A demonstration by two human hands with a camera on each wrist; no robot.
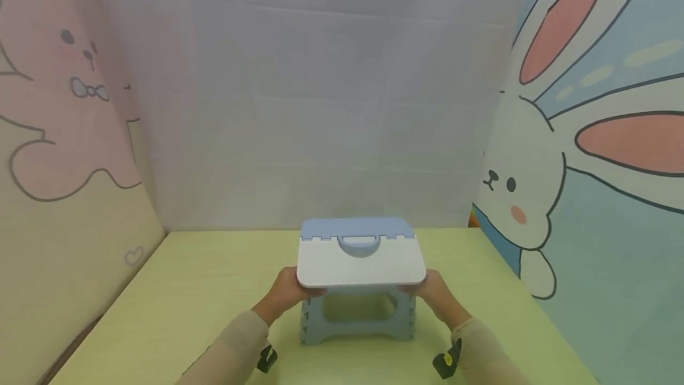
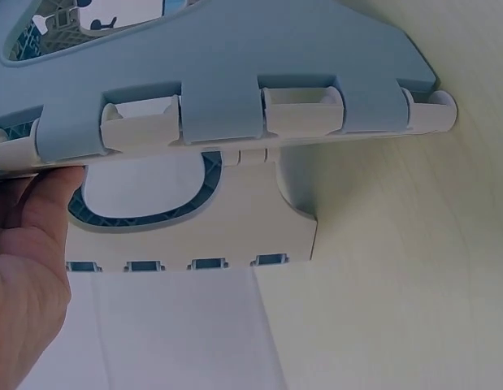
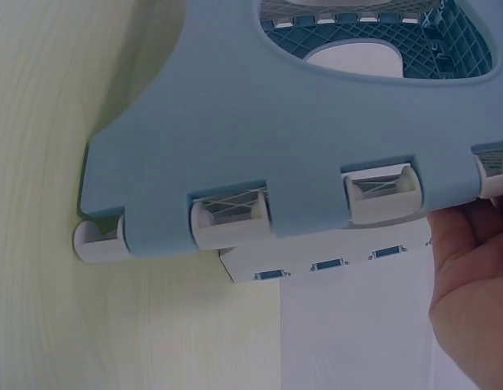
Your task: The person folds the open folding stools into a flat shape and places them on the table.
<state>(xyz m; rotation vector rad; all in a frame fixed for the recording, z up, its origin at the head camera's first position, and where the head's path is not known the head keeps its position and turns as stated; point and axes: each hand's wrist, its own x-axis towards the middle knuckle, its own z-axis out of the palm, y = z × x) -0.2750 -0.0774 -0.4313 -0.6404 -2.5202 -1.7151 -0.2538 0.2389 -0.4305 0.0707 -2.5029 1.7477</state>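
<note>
A folding step stool (image 1: 363, 269) stands unfolded on the table in the head view, its white and blue seat facing up. Blue legs (image 1: 356, 331) with a large cutout show below the seat. My left hand (image 1: 288, 291) grips the stool's left side just under the seat edge, and my right hand (image 1: 435, 296) holds the matching spot on the right. Some fingers of each hand are hidden by the stool. Close up, the left wrist view shows the blue leg panel (image 2: 218, 57) and white hinge knuckles; my right hand (image 3: 470, 276) is partly cut off in its view.
The pale yellow-green table (image 1: 214, 266) spreads around the stool. Behind it hangs a white sheet (image 1: 320, 106). Side panels carry a pink cartoon animal (image 1: 64, 106) at left and a white rabbit (image 1: 526, 159) at right.
</note>
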